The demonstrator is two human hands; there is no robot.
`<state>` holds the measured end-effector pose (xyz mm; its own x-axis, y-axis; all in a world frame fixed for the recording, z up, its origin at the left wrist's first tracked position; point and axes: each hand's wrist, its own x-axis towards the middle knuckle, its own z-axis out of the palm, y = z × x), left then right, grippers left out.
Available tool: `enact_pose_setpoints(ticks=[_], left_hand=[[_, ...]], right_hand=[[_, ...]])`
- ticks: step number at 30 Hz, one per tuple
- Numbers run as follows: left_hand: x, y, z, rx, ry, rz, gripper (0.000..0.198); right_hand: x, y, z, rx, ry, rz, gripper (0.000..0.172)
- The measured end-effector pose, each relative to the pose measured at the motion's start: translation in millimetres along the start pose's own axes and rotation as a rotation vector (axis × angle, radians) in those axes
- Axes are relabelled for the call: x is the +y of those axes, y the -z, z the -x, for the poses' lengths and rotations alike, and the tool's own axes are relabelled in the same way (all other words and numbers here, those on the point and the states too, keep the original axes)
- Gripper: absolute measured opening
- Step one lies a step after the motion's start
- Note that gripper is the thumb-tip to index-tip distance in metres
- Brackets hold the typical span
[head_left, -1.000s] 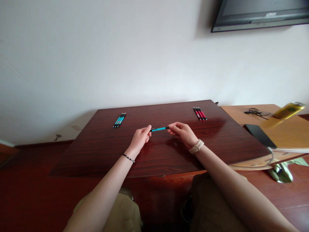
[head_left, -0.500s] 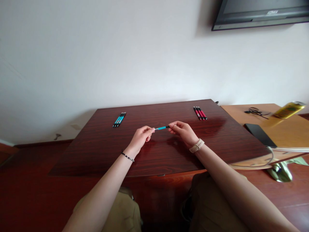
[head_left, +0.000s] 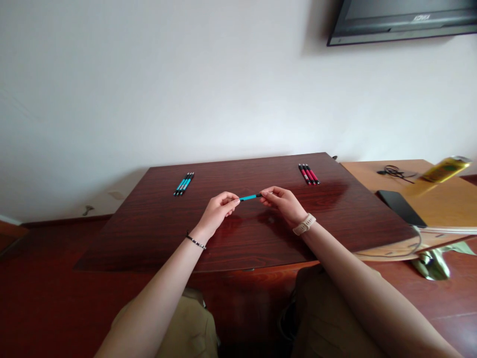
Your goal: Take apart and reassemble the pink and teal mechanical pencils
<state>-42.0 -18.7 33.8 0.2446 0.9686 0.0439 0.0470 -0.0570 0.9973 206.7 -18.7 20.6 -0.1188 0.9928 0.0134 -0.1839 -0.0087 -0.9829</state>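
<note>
We hold a slim blue pen with black ends [head_left: 249, 198] level above the dark red wooden table [head_left: 242, 243], long axis left to right; our left hand [head_left: 218, 211] and right hand [head_left: 283, 203] each pinch one end, equally near

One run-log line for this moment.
left hand: pinches blue pen, left end | right hand: pinches right end | blue pen: roughly level over table | spare blue pens: far left | red pens: far right
</note>
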Motion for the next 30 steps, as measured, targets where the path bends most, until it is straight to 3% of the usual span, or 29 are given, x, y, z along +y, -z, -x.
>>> enact_pose_setpoints(ticks=[7, 13, 19, 23, 26, 30], left_hand=[[-12, 13.6, -8, 0.195, 0.056, 0.047, 0.050], [-10, 29.4, -10, 0.280, 0.043, 0.058, 0.048], [-6, 35.1, -10, 0.301, 0.025, 0.051, 0.045], [-9, 36.3, -11, 0.273, 0.024, 0.061, 0.046], [-12, 36.4, -12, 0.263, 0.020, 0.051, 0.047], [-13, 35.1, -11, 0.266, 0.005, 0.011, 0.046]], right_hand=[[-2, 3, 0, 0.020, 0.003, -0.028, 0.046], [-6, 25, -6, 0.086, -0.010, 0.015, 0.047], [0, 63, -17, 0.122, 0.054, 0.280, 0.040], [5, 84, -22, 0.205, 0.197, 0.663, 0.024], [8, 91, -22, 0.244, 0.211, 0.894, 0.014], [11, 92, -24, 0.171, 0.178, 0.964, 0.013]])
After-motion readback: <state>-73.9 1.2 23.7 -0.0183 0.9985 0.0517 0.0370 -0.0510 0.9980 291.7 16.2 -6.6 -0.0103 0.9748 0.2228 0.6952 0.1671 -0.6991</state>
